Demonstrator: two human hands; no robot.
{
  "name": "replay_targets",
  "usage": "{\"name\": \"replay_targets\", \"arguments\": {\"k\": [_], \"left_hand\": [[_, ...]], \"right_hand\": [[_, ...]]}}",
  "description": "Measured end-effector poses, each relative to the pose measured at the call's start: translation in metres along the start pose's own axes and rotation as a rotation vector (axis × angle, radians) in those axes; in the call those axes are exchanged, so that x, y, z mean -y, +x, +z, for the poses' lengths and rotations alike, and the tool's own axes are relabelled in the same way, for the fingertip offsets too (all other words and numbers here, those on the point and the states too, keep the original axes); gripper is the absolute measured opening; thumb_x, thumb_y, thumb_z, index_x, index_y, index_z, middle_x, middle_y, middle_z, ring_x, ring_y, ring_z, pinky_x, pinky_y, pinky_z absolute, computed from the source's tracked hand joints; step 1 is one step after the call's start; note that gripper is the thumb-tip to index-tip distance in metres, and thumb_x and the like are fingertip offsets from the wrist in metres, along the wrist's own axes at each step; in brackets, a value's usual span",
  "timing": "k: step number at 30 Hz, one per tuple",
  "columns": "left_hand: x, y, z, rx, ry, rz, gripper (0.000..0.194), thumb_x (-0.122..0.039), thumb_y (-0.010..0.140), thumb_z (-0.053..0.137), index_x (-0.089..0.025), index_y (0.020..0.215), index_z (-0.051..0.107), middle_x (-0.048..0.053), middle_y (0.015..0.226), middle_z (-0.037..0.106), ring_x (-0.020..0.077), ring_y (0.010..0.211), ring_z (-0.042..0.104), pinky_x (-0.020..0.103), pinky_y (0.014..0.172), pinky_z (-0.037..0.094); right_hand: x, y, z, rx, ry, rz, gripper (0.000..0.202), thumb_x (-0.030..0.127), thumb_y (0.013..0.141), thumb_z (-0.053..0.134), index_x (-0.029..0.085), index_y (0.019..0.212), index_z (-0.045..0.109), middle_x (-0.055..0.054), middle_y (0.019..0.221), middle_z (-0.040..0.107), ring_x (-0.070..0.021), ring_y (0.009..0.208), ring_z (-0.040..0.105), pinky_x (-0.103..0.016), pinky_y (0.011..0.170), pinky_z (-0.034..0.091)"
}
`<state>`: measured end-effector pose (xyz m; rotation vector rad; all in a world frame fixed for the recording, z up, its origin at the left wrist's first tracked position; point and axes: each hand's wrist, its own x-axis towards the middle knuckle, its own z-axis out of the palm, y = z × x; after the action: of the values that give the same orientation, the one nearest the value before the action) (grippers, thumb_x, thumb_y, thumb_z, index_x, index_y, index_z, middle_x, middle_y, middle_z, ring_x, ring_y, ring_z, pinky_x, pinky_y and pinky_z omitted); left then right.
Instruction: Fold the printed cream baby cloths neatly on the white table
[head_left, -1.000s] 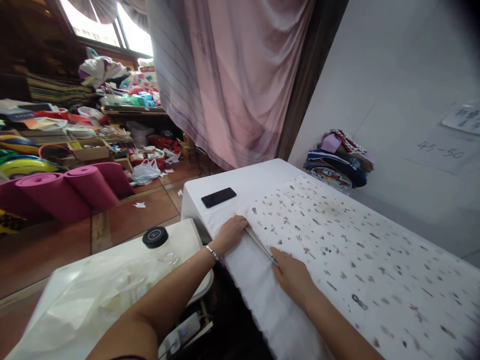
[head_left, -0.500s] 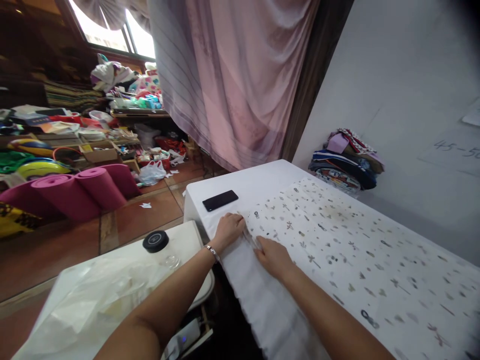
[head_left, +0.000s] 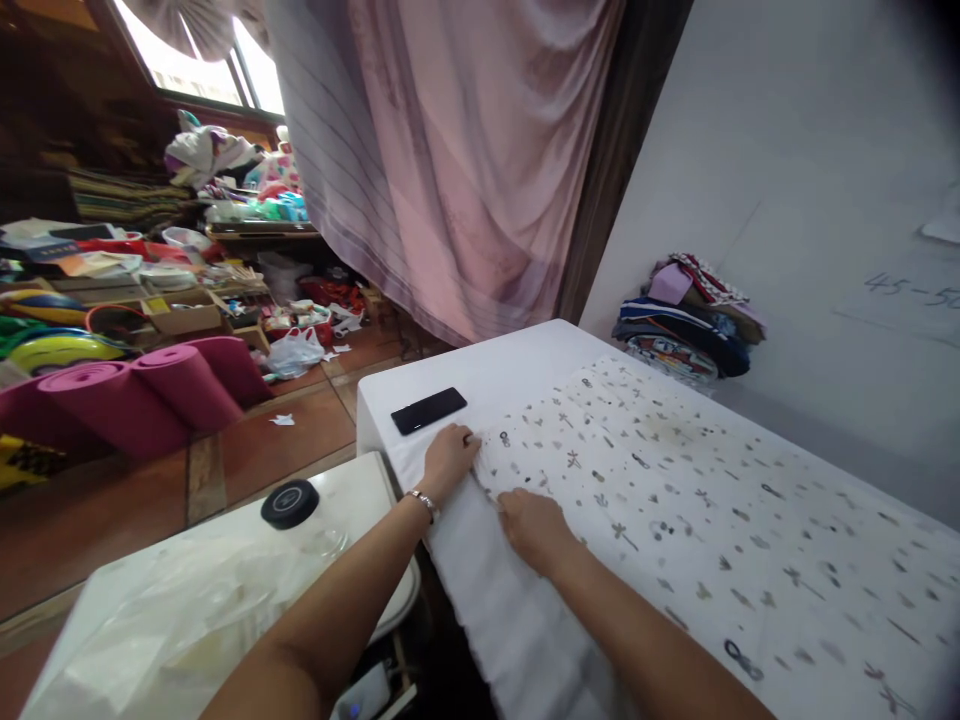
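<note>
A white cloth (head_left: 671, 490) printed with small dark and olive motifs lies spread on a table covered in plain white cloth (head_left: 517, 360). My left hand (head_left: 448, 460), with a bracelet at the wrist, is closed on the printed cloth near its left corner. Farther along the same edge and closer to me, my right hand (head_left: 534, 525) pinches the border, fingers bent inward. A short stretch of edge runs between the two hands. Both sets of fingertips are partly hidden. A black phone (head_left: 429, 410) lies flat just beyond my left hand.
At lower left, a smaller white table (head_left: 360, 480) carries a round black object (head_left: 289, 503) and crumpled clear plastic (head_left: 187, 610). Pink rolled mats (head_left: 112, 400) stand on the tiled floor. Folded clothes (head_left: 682, 320) are stacked by the wall, beside a long curtain (head_left: 465, 150).
The fold of cloth raised between my hands now lies flatter. My right hand has shifted slightly toward me and left. The view has turned a little to the right.
</note>
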<state>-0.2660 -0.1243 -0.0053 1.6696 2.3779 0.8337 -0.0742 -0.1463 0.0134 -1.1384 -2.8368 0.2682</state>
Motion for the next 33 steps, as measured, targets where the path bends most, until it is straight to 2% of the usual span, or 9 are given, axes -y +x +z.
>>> {"name": "replay_targets", "arguments": {"k": [4, 7, 9, 12, 16, 21, 25, 30, 33], "left_hand": [[0.000, -0.001, -0.002, 0.013, 0.068, 0.017, 0.023, -0.033, 0.084, 0.048, -0.018, 0.082, 0.064, 0.007, 0.092, 0.061, 0.0203, 0.086, 0.057, 0.029, 0.069, 0.041], [0.002, 0.000, -0.003, 0.015, 0.086, 0.029, 0.026, -0.035, 0.085, 0.045, -0.018, 0.085, 0.064, 0.007, 0.096, 0.060, 0.0212, 0.088, 0.057, 0.030, 0.071, 0.042], [0.002, 0.001, -0.003, 0.025, 0.090, 0.043, 0.026, -0.035, 0.085, 0.044, -0.017, 0.088, 0.064, 0.007, 0.097, 0.061, 0.0219, 0.090, 0.057, 0.031, 0.073, 0.042], [0.002, 0.002, -0.003, 0.034, 0.096, 0.038, 0.028, -0.035, 0.085, 0.043, -0.018, 0.092, 0.064, 0.007, 0.098, 0.061, 0.0230, 0.093, 0.057, 0.032, 0.075, 0.043], [0.001, 0.002, -0.002, 0.032, 0.096, 0.008, 0.031, -0.037, 0.084, 0.041, -0.017, 0.095, 0.063, 0.008, 0.101, 0.061, 0.0237, 0.094, 0.058, 0.032, 0.077, 0.044], [0.006, 0.005, 0.001, 0.043, 0.085, -0.024, 0.036, -0.039, 0.083, 0.039, -0.017, 0.098, 0.063, 0.009, 0.103, 0.061, 0.0245, 0.095, 0.058, 0.033, 0.076, 0.044], [0.005, 0.009, 0.000, 0.072, 0.091, -0.079, 0.041, -0.039, 0.082, 0.037, -0.016, 0.105, 0.062, 0.009, 0.105, 0.060, 0.0253, 0.095, 0.059, 0.034, 0.077, 0.043], [0.001, 0.008, -0.005, 0.134, 0.119, -0.101, 0.034, -0.042, 0.081, 0.036, -0.019, 0.079, 0.061, 0.007, 0.090, 0.061, 0.0266, 0.090, 0.058, 0.034, 0.072, 0.041], [0.002, 0.007, -0.005, 0.123, 0.099, -0.126, 0.031, -0.043, 0.080, 0.036, -0.020, 0.074, 0.057, 0.005, 0.085, 0.060, 0.0256, 0.084, 0.059, 0.033, 0.069, 0.041]], "right_hand": [[-0.004, -0.004, 0.007, 0.005, 0.169, -0.045, 0.019, 0.032, 0.090, 0.048, 0.020, 0.084, 0.061, -0.002, 0.087, 0.064, -0.0155, 0.079, 0.058, -0.024, 0.066, 0.037], [-0.023, -0.008, -0.002, -0.040, 0.290, -0.108, 0.029, 0.028, 0.093, 0.041, 0.020, 0.072, 0.059, 0.001, 0.075, 0.061, -0.0124, 0.076, 0.056, -0.022, 0.070, 0.038], [-0.045, -0.012, -0.010, -0.137, 0.313, -0.068, 0.032, 0.021, 0.093, 0.036, 0.019, 0.072, 0.059, 0.000, 0.076, 0.060, -0.0126, 0.079, 0.055, -0.023, 0.072, 0.040], [-0.092, -0.012, -0.019, -0.288, 0.309, 0.051, 0.028, 0.015, 0.090, 0.036, 0.019, 0.088, 0.064, -0.005, 0.096, 0.062, -0.0152, 0.092, 0.055, -0.026, 0.082, 0.043], [-0.157, -0.004, -0.026, -0.345, 0.226, 0.239, 0.033, 0.014, 0.088, 0.035, 0.015, 0.103, 0.064, -0.009, 0.113, 0.060, -0.0190, 0.107, 0.052, -0.031, 0.095, 0.039], [-0.212, 0.013, -0.032, -0.232, 0.095, 0.445, 0.041, 0.021, 0.092, 0.029, 0.014, 0.121, 0.057, -0.010, 0.131, 0.053, -0.0212, 0.123, 0.043, -0.033, 0.105, 0.031], [-0.247, 0.025, -0.029, -0.108, 0.077, 0.529, 0.044, 0.031, 0.094, 0.030, 0.018, 0.130, 0.051, -0.009, 0.143, 0.042, -0.0244, 0.133, 0.033, -0.038, 0.107, 0.028], [-0.280, 0.035, -0.026, -0.048, 0.046, 0.596, 0.046, 0.039, 0.094, 0.030, 0.022, 0.135, 0.044, -0.007, 0.150, 0.029, -0.0277, 0.138, 0.021, -0.051, 0.108, 0.021], [-0.286, 0.041, -0.027, -0.054, 0.021, 0.603, 0.048, 0.042, 0.094, 0.028, 0.022, 0.134, 0.044, -0.007, 0.150, 0.030, -0.0258, 0.139, 0.020, -0.048, 0.108, 0.020]]}}
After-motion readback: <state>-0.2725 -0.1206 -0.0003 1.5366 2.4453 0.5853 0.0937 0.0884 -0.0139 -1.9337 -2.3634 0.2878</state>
